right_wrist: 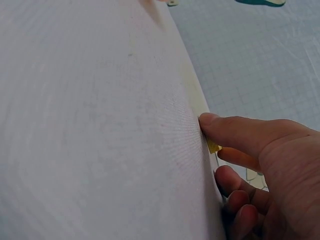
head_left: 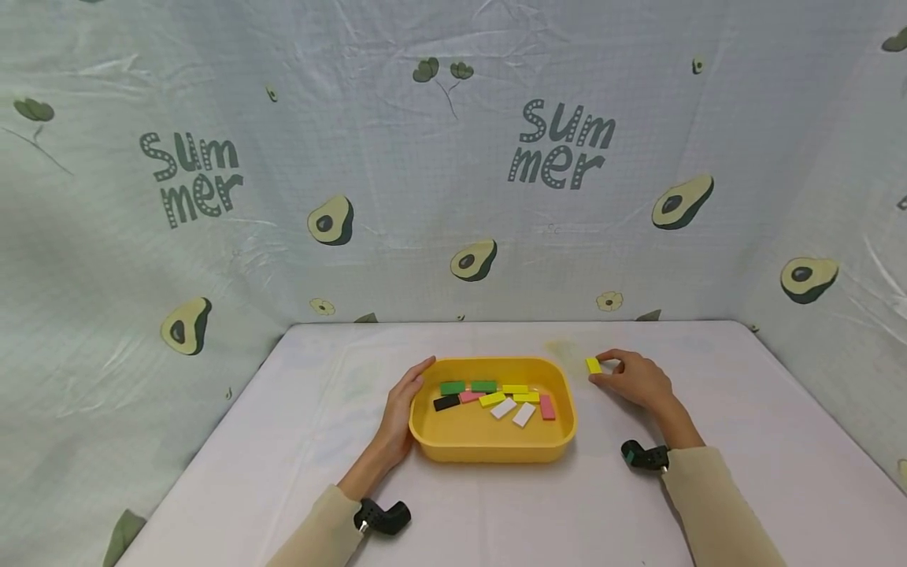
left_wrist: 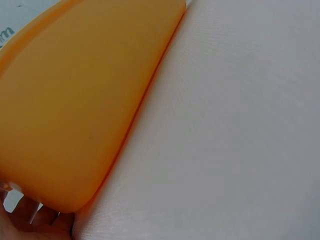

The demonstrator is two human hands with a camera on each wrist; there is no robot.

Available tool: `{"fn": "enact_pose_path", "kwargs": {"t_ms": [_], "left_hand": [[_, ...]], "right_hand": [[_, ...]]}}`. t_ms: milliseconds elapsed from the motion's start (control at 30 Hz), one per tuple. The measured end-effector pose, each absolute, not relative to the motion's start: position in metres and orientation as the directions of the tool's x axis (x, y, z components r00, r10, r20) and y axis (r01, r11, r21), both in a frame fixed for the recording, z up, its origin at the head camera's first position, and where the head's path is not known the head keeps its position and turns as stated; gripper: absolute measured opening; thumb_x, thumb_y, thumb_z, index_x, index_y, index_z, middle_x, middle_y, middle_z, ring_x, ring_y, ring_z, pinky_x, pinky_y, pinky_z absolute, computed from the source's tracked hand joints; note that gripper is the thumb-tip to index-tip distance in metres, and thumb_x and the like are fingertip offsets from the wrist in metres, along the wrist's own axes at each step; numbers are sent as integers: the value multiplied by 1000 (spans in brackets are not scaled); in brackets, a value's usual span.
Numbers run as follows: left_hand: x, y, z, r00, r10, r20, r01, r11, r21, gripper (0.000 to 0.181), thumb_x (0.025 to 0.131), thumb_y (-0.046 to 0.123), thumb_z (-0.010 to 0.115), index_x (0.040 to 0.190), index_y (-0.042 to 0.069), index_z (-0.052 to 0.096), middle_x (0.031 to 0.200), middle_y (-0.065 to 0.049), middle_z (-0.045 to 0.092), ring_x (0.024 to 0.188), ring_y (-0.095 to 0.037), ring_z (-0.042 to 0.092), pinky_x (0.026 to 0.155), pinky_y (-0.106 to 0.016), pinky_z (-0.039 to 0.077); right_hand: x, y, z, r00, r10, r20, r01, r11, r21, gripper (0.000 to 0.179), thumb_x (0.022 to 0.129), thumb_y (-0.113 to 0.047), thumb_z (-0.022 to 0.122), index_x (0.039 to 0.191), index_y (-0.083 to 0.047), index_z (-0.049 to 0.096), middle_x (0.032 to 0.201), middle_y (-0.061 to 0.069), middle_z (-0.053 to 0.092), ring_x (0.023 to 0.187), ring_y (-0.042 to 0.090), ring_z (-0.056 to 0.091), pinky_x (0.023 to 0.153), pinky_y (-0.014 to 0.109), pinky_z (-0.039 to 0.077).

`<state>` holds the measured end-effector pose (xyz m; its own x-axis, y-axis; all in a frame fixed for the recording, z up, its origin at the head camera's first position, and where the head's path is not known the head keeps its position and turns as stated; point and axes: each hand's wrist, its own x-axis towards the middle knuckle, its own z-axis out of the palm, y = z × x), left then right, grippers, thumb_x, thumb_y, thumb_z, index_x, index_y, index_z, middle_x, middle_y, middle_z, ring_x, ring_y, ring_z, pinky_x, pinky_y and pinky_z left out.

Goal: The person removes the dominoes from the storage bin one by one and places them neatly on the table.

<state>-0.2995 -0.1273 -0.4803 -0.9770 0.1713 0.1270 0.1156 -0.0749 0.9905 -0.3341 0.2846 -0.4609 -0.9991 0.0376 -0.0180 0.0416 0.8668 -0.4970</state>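
Observation:
A yellow plastic tray [head_left: 489, 454] stands on the table with small rectangular blocks inside. My left hand [head_left: 398, 409] lies along the tray's left side, its fingers extended against the outer wall; in the left wrist view the fingers [left_wrist: 37, 220] show at the tray's corner. To the right of the tray, my right hand [head_left: 636, 381] pinches a yellow block [head_left: 594, 365] between thumb and forefinger, at or just above the tabletop. Most of that block [right_wrist: 214, 146] is hidden behind the thumb in the right wrist view.
In the tray lie green blocks [head_left: 484, 386], a black block [head_left: 446, 402], yellow blocks [head_left: 526, 398], white blocks [head_left: 523, 415] and pink blocks [head_left: 547, 407]. A white cloth covers the table [head_left: 489, 512]. A printed curtain [head_left: 397, 157] hangs behind it and at both sides.

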Motion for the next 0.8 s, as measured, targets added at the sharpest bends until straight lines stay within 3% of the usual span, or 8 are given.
{"fn": "enact_pose_path", "kwargs": {"t_ms": [533,800], "left_hand": [[-300,-127,-482,-975,171,145,130,-93,987,50,112,23,32,158,6,40,168,-10,34,158,-30,27,130,-49,20],[-299,-127,-480,-975,172,141,128,-87,988,50,112,22,31,158,7,41,168,-10,34,158,-30,27,131,-49,20]], "right_hand": [[-334,288,-460,-999,34,-13,36,843,-537,74,87,-50,76,143,-5,57,100,16,64,80,25,55,66,30,41],[-335,285,-444,-997,-10,72,-52,790,-611,68,91,-39,77,143,-2,55,84,10,64,68,20,53,60,28,43]]}}
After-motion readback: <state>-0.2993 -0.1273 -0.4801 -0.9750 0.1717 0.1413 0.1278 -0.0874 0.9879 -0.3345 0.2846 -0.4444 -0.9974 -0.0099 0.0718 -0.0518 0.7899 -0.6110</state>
